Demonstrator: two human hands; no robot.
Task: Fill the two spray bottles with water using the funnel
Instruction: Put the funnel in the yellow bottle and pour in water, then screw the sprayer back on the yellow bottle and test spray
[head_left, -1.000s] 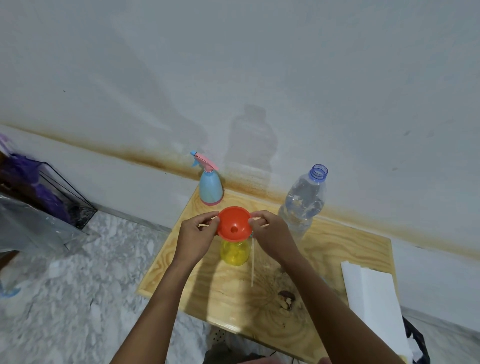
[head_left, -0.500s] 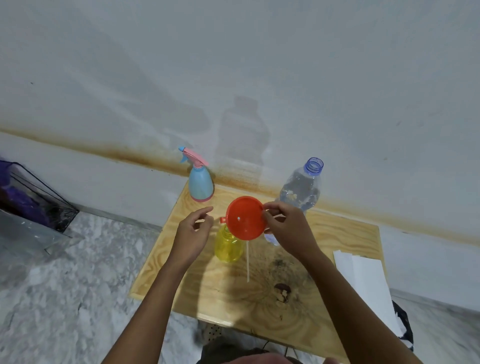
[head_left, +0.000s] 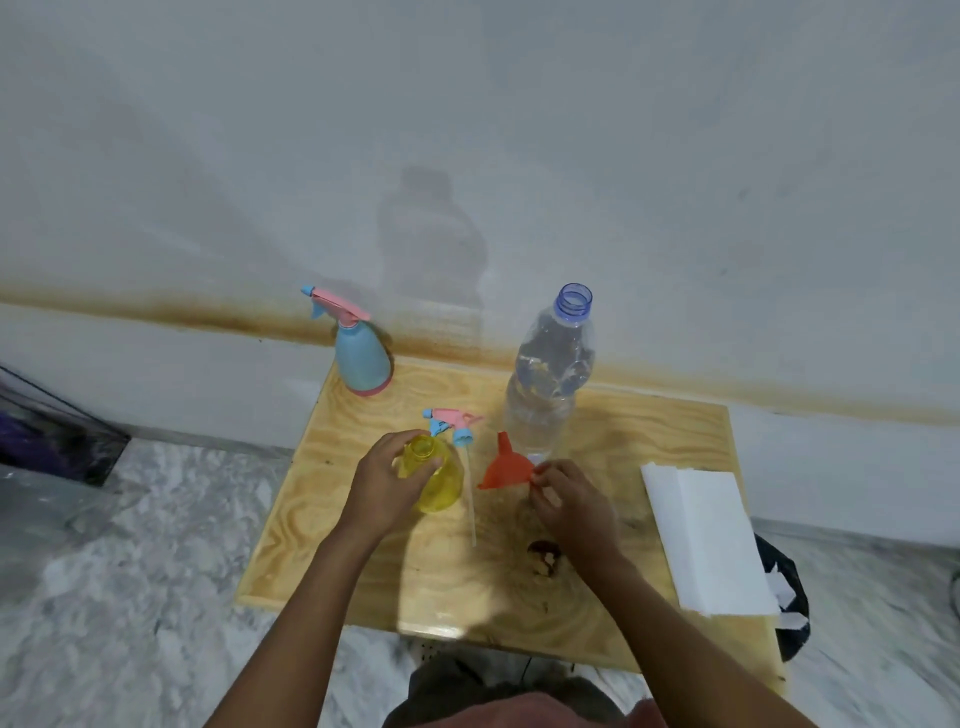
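An uncapped yellow spray bottle (head_left: 439, 483) stands on the wooden table (head_left: 613, 597), and my left hand (head_left: 384, 486) grips its neck. Its pink and blue spray head (head_left: 451, 423) with a long white tube lies just behind and right of it. The red funnel (head_left: 505, 465) rests mouth down with its spout pointing up, and my right hand (head_left: 569, 499) pinches its rim. A clear water bottle (head_left: 548, 384) without a cap stands behind the funnel. The blue spray bottle (head_left: 361, 356) with its pink head on stands at the back left corner.
A stack of white paper sheets (head_left: 709, 540) lies at the table's right edge, above a black bag (head_left: 789, 587). A dark stain (head_left: 544, 555) marks the wood near my right wrist. The wall stands right behind the table. A dark wire basket (head_left: 52, 436) sits on the marble floor at left.
The funnel has come off the yellow bottle's neck and been set mouth down to its right by my right hand. My left hand has closed on the yellow bottle's neck.
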